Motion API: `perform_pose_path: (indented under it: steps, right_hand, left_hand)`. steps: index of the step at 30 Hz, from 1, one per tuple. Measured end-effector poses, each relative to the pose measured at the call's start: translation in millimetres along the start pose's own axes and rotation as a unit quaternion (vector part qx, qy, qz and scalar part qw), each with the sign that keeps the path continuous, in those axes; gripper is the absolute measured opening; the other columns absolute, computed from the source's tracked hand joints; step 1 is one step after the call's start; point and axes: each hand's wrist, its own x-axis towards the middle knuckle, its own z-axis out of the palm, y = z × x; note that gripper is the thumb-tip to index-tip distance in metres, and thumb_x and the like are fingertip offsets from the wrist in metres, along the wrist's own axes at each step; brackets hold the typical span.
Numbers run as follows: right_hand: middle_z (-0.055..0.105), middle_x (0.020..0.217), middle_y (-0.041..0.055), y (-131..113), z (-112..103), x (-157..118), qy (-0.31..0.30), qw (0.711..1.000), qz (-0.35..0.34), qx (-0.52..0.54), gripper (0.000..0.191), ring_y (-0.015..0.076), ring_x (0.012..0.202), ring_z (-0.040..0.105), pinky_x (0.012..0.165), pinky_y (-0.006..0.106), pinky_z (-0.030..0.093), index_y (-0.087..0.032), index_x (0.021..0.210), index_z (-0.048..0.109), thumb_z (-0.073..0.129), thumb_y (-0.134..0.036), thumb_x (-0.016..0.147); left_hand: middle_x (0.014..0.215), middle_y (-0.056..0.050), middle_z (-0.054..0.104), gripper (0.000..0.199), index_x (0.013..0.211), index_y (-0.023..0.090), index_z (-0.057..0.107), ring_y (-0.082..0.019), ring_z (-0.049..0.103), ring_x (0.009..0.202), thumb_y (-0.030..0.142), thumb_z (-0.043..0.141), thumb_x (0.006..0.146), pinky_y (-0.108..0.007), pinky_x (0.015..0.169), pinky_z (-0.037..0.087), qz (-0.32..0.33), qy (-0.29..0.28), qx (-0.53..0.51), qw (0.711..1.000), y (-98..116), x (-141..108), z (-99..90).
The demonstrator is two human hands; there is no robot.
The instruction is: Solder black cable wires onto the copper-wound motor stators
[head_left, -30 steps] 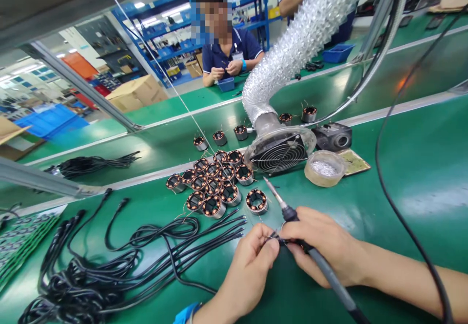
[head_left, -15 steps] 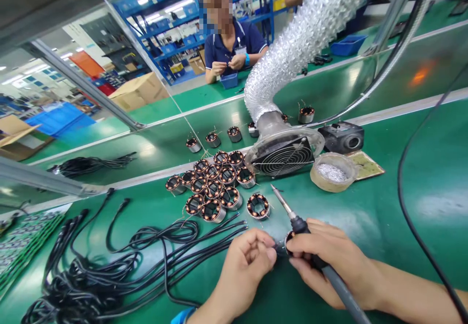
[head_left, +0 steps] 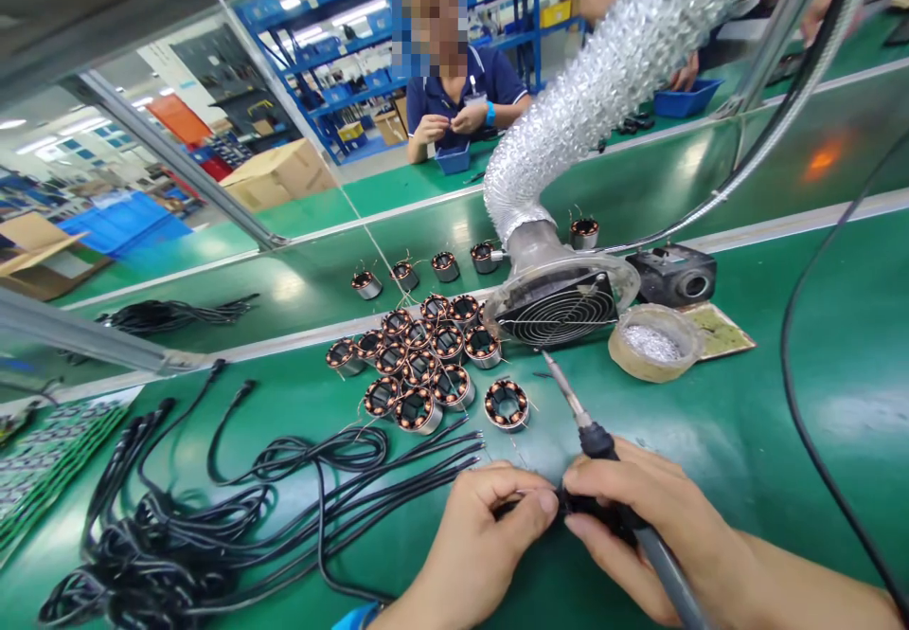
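My right hand (head_left: 653,516) is closed around a soldering iron (head_left: 593,436), its tip pointing up and left. Its fingertips also pinch a small dark part, mostly hidden. My left hand (head_left: 497,526) is closed, thumb against forefinger, at the same dark part; what it pinches is too small to name. Just above the hands a single copper-wound stator (head_left: 490,405) lies on the green bench. Farther up and left is a cluster of stators (head_left: 418,407). Black cables (head_left: 341,507) run from the left, their stripped ends near my left hand.
A fume extractor fan (head_left: 561,317) hangs on a silver duct (head_left: 568,109). Right of it are a tub of metal shavings (head_left: 650,341), a sponge tray (head_left: 724,329) and a black device (head_left: 671,275). Several stators line the bench behind. A person (head_left: 461,90) sits opposite. A cord hangs right.
My hands have drawn closer together, and the stator ring between them is now hidden. The view has shifted slightly. Another person's hand now shows by the blue tray at the back.
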Motion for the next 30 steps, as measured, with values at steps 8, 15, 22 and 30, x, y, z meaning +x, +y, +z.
perform_pose_path:
  steps: [8, 15, 22, 30]
  right_hand:
    - [0.063, 0.086, -0.0008, -3.5, -1.6, 3.7, -0.042, 0.998, 0.045, 0.008, 0.031, 0.0121, 0.07, 0.057, 0.064, 0.022, 0.048, -0.023, 0.117, 0.051, 0.048, -0.008, 0.09]
    - [0.063, 0.097, 0.0002, -5.9, -6.4, 6.0, -0.082, 0.993, 0.087, -0.001, 0.041, 0.0123, 0.082, 0.062, 0.073, 0.021, 0.052, -0.026, 0.125, 0.046, 0.05, -0.013, 0.087]
    - [0.061, 0.088, -0.0042, -4.0, -0.9, 5.2, -0.086, 0.986, 0.135, 0.039, 0.034, 0.0087, 0.071, 0.06, 0.064, 0.018, 0.048, -0.03, 0.122, 0.045, 0.048, -0.013, 0.092]
    - [0.058, 0.081, -0.0032, -5.1, 7.2, 0.5, -0.041, 0.994, 0.104, 0.005, 0.023, 0.0106, 0.07, 0.058, 0.064, 0.021, 0.047, -0.025, 0.113, 0.048, 0.045, -0.011, 0.094]
  left_hand:
    - [0.06, 0.0, 0.051, 0.029, 0.077, 0.013, 0.071, -0.012, 0.039, 0.057, 0.039, 0.059, 0.085, -0.024, 0.054, 0.03, -0.01, 0.002, 0.049, 0.999, -3.6, -5.4, 1.1]
    - [0.072, -0.004, 0.064, 0.028, 0.08, 0.013, 0.075, -0.012, 0.045, 0.06, 0.032, 0.056, 0.086, -0.022, 0.053, 0.034, 0.027, 0.016, 0.081, 0.996, 0.4, -6.9, 4.8]
    - [0.069, -0.003, 0.064, 0.027, 0.08, 0.014, 0.075, -0.013, 0.05, 0.061, 0.029, 0.054, 0.089, -0.022, 0.057, 0.036, 0.062, 0.02, 0.121, 0.991, 0.6, -8.7, 4.0]
    - [0.072, -0.007, 0.07, 0.029, 0.089, 0.013, 0.074, -0.018, 0.061, 0.065, 0.027, 0.048, 0.088, -0.026, 0.062, 0.044, 0.137, -0.001, 0.181, 0.974, 1.6, -18.8, -0.2]
